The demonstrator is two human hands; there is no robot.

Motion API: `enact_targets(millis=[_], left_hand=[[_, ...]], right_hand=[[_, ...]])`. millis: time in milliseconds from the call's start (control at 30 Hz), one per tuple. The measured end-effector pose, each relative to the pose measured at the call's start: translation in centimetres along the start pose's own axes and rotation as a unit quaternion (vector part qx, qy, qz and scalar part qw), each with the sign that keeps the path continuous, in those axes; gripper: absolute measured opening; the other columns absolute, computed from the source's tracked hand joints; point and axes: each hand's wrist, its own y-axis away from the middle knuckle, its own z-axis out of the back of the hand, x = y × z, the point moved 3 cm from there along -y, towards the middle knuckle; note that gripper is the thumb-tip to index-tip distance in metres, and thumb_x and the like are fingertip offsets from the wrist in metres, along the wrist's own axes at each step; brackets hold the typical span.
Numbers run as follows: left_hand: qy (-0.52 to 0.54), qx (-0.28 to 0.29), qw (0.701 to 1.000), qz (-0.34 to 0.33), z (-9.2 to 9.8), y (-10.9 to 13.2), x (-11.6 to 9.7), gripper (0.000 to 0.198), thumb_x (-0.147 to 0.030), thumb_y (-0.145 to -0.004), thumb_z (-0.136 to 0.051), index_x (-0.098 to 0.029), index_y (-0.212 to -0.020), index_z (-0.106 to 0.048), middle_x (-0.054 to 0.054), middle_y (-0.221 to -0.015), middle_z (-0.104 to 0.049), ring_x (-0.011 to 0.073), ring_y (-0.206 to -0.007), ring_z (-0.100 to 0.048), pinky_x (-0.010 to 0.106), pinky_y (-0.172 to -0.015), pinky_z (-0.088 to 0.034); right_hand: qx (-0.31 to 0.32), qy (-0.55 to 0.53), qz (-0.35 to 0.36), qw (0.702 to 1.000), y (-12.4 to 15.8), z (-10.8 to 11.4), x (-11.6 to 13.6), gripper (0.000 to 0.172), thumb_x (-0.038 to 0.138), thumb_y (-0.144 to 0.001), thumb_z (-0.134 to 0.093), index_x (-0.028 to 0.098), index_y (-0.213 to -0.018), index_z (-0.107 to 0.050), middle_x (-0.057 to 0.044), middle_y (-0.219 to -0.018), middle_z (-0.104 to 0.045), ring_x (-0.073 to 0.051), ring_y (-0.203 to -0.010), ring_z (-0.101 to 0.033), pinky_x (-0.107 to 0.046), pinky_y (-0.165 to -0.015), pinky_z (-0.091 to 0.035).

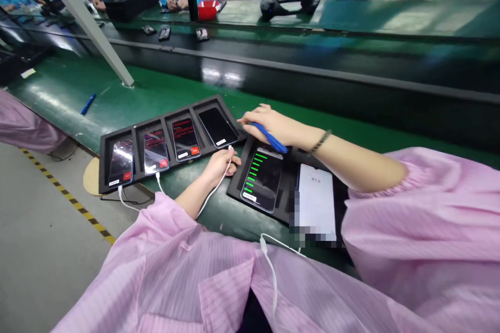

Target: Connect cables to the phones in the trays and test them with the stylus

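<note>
My left hand (220,167) pinches the plug end of a white charging cable (215,191) at the lower edge of a dark-screened phone (217,126). Whether the plug sits in the port, I cannot tell. In my right hand (273,124) is a blue pen (271,138), slanting across the palm, with the fingertips by the right end of the black tray (102,158). Red text shows on a second phone (186,138) and a third phone (155,150) in that tray. Below my right hand lies a phone with green bars (262,179) in another black tray (234,187).
A white-screened phone (317,200) lies at the right. Another blue pen (88,104) rests on the green bench (62,80), near a slanted grey post (94,31). Beyond runs a dark conveyor belt (250,70) with small packets (202,34). Co-workers in blue sit opposite.
</note>
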Motion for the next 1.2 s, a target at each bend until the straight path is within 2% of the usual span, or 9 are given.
enact_targets(millis=[167,333,467,600,733,867,1033,1200], left_hand=[[0.024,-0.005,1.0,0.005,0.1,-0.6,0.2,0.026,-0.035,-0.098,-0.054,-0.016,-0.082,-0.046,-0.004,-0.053,-0.055,0.004,-0.03,-0.034,0.016,-0.036,-0.02],[0.03,-0.007,0.999,0.007,-0.1,-0.6,0.6,0.028,-0.038,-0.096,-0.058,-0.017,-0.084,-0.044,-0.005,-0.053,-0.054,0.0046,-0.029,-0.033,0.017,-0.036,-0.018],[0.024,-0.001,1.0,0.017,-0.4,-0.4,0.6,0.023,-0.028,-0.101,-0.047,-0.017,-0.082,-0.043,-0.004,-0.051,-0.055,0.0049,-0.028,-0.033,0.017,-0.035,-0.017],[0.025,-0.004,0.999,0.022,-0.4,-0.4,0.2,0.022,-0.025,-0.102,-0.041,-0.018,-0.081,-0.042,-0.004,-0.05,-0.055,0.0053,-0.027,-0.031,0.018,-0.035,-0.016],[0.033,-0.007,0.999,0.022,-0.4,-0.4,0.2,0.023,-0.028,-0.101,-0.045,-0.018,-0.081,-0.042,-0.004,-0.05,-0.055,0.0053,-0.028,-0.031,0.018,-0.035,-0.016],[0.055,-0.025,0.998,0.003,-0.4,-0.4,0.3,0.032,-0.039,-0.097,-0.056,-0.017,-0.078,-0.042,-0.004,-0.051,-0.055,0.0044,-0.029,-0.032,0.018,-0.036,-0.018],[0.086,-0.056,0.995,0.014,-0.4,-0.2,0.3,0.028,-0.034,-0.096,-0.058,-0.016,-0.079,-0.045,-0.003,-0.052,-0.056,0.0051,-0.028,-0.033,0.019,-0.036,-0.022],[0.098,-0.053,0.994,0.021,-0.1,-0.2,0.1,0.022,-0.025,-0.096,-0.056,-0.016,-0.08,-0.044,-0.005,-0.052,-0.051,0.0043,-0.029,-0.033,0.019,-0.038,-0.026]], right_hand=[[0.028,0.014,-0.017,0.999,-5.8,-2.5,-1.3,0.029,0.032,-0.092,-0.037,0.016,-0.099,-0.061,-0.013,-0.091,-0.066,-0.028,-0.096,-0.057,-0.053,-0.103,-0.028],[0.038,0.021,-0.041,0.998,-8.4,-4.4,-2.8,0.029,0.031,-0.092,-0.037,0.016,-0.098,-0.06,-0.013,-0.087,-0.064,-0.028,-0.092,-0.055,-0.048,-0.098,-0.032],[0.032,0.026,-0.052,0.998,-9.4,-5.8,-3.7,0.026,0.031,-0.092,-0.037,0.017,-0.098,-0.059,-0.012,-0.086,-0.063,-0.027,-0.092,-0.054,-0.047,-0.098,-0.033],[0.023,0.035,-0.073,0.996,-10.3,-6.8,-4.2,0.025,0.03,-0.092,-0.038,0.017,-0.099,-0.057,-0.013,-0.09,-0.063,-0.029,-0.099,-0.052,-0.054,-0.103,-0.026],[0.034,0.04,-0.091,0.994,-11.1,-7.0,-4.2,0.024,0.031,-0.094,-0.039,0.016,-0.101,-0.057,-0.014,-0.094,-0.063,-0.03,-0.102,-0.052,-0.056,-0.104,-0.025],[0.045,0.055,-0.103,0.992,-11.4,-6.8,-3.7,0.026,0.03,-0.096,-0.038,0.014,-0.102,-0.058,-0.015,-0.094,-0.063,-0.029,-0.1,-0.053,-0.051,-0.106,-0.026],[0.053,0.072,-0.126,0.988,-11.0,-6.9,-3.1,0.031,0.029,-0.097,-0.035,0.01,-0.11,-0.057,-0.018,-0.093,-0.062,-0.029,-0.095,-0.056,-0.039,-0.09,-0.04],[0.063,0.072,-0.144,0.985,-10.8,-6.7,-2.7,0.03,0.027,-0.099,-0.035,0.011,-0.11,-0.057,-0.018,-0.092,-0.064,-0.026,-0.086,-0.059,-0.033,-0.08,-0.041]])
